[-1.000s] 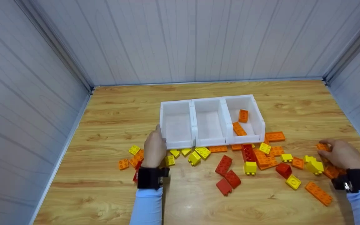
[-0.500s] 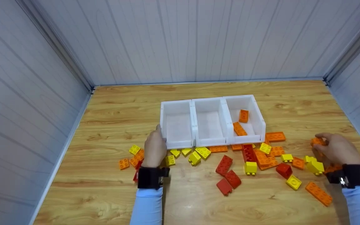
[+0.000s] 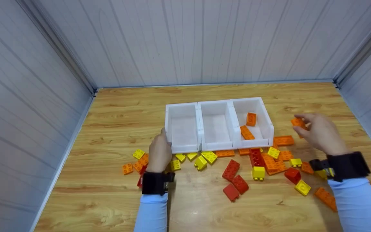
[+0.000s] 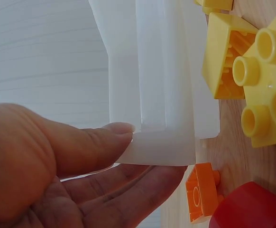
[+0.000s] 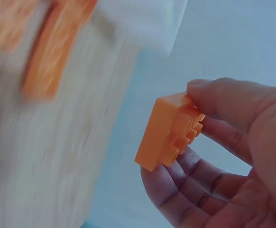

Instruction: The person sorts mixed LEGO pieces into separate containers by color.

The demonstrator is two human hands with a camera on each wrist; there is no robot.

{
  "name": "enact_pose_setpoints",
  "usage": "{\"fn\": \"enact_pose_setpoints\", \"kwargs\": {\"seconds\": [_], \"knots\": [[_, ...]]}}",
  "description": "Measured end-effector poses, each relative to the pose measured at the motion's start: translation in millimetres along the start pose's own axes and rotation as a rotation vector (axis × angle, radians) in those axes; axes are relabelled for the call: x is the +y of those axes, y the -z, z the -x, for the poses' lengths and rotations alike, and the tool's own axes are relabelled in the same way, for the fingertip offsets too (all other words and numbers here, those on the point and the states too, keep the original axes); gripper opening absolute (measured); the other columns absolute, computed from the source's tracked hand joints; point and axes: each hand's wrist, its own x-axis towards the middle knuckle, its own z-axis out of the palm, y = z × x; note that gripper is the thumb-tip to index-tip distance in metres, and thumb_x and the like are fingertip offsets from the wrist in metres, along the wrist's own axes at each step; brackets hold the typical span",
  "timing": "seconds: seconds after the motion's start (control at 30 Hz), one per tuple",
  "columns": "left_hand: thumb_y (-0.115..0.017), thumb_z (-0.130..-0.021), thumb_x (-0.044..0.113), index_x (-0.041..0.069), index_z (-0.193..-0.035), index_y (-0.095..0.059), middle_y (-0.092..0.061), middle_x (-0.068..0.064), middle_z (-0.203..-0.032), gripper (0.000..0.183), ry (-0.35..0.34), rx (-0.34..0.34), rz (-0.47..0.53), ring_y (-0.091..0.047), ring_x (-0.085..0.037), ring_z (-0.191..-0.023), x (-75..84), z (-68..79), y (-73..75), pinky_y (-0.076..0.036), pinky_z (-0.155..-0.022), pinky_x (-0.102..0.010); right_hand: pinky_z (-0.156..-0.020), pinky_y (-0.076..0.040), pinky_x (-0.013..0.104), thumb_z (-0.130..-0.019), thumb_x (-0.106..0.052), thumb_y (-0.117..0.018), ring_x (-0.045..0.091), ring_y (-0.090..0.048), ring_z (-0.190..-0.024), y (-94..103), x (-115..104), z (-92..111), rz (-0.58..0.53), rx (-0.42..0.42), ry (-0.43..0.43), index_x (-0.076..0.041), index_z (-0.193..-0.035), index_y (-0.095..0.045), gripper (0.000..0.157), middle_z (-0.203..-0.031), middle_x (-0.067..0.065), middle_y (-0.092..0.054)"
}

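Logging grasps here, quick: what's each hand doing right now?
Left hand: holding the leftmost white bin by its edge.
Right hand: holding an orange brick.

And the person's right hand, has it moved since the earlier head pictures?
Yes. In the head view, the right hand, holding an orange brick, has moved left and toward the back wall, nearer the rightmost white bin.

Fingers [image 4: 150, 190], bare. Behind the fingers, left and right: wide black bands [image 3: 153, 184], each with a small black fitting [image 3: 170, 178] on its inner side. Farther behind the fingers: plain light-blue sleeves [image 3: 151, 211].
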Motion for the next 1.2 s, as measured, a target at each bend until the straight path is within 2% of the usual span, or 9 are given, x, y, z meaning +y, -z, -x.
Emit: {"fn": "enact_pose_setpoints", "kwargs": {"seconds": [0.3,0.47,0.67,0.9,1.07,1.2], "knots": [[-0.056,-0.095,-0.007,-0.011,-0.145,-0.039,-0.059,-0.03,-0.123,0.053,0.005,0.006,0.014,-0.059,-0.041,-0.112,0.1,0.3,0.3,-0.048,-0.096,-0.05,-0.071,-0.051,0.047,-0.096,-0.02,-0.066,0.036,-0.058,-0.092,-26.5,-63.1,-43.5,-0.034,-0.085,0.039,0.0,-0.136,-0.056,0.045,-0.113,0.025,-0.056],[-0.055,-0.095,-0.008,-0.011,-0.145,-0.038,-0.059,-0.03,-0.122,0.053,0.007,0.006,0.017,-0.059,-0.041,-0.111,-0.5,0.1,0.5,-0.048,-0.096,-0.05,-0.077,-0.048,0.048,-0.097,-0.019,-0.065,0.036,-0.058,-0.094,-45.1,-79.8,-75.7,-0.067,-0.143,0.058,0.001,-0.136,-0.057,0.044,-0.114,0.025,-0.06],[-0.055,-0.096,-0.007,-0.008,-0.146,-0.039,-0.061,-0.028,-0.121,0.052,0.014,0.001,0.029,-0.061,-0.039,-0.108,1.1,0.6,1.0,-0.05,-0.093,-0.048,-0.074,-0.048,0.044,-0.096,-0.018,-0.065,0.033,-0.058,-0.087,-67.6,-89.1,-102.7,-0.096,-0.185,0.029,0.003,-0.135,-0.057,0.044,-0.107,0.022,-0.063],[-0.057,-0.096,-0.004,-0.009,-0.147,-0.037,-0.058,-0.029,-0.124,0.055,0.039,-0.018,0.008,-0.06,-0.039,-0.11,4.2,-0.2,0.3,-0.049,-0.095,-0.048,-0.09,-0.046,0.051,-0.099,-0.018,-0.059,0.039,-0.058,-0.103,-82.8,-92.4,-114.9,-0.098,-0.177,0.014,0.002,-0.137,-0.056,0.043,-0.121,0.026,-0.062],[-0.057,-0.096,-0.004,-0.009,-0.147,-0.037,-0.059,-0.029,-0.122,0.055,0.054,-0.023,0.016,-0.06,-0.039,-0.11,3.7,-0.4,-0.6,-0.049,-0.095,-0.047,-0.084,-0.048,0.05,-0.102,-0.022,-0.053,0.036,-0.06,-0.094,-82.1,-90.9,-113.0,-0.133,-0.18,-0.014,0.0,-0.138,-0.055,0.042,-0.109,0.024,-0.064],[-0.056,-0.097,-0.004,-0.008,-0.148,-0.036,-0.058,-0.029,-0.125,0.055,0.06,-0.03,0.015,-0.059,-0.039,-0.112,2.5,-1.0,0.1,-0.048,-0.097,-0.048,-0.08,-0.048,0.049,-0.103,-0.023,-0.052,0.036,-0.06,-0.095,-73.3,-92.1,-104.2,-0.184,-0.154,-0.012,0.0,-0.136,-0.056,0.041,-0.117,0.026,-0.061]]}}
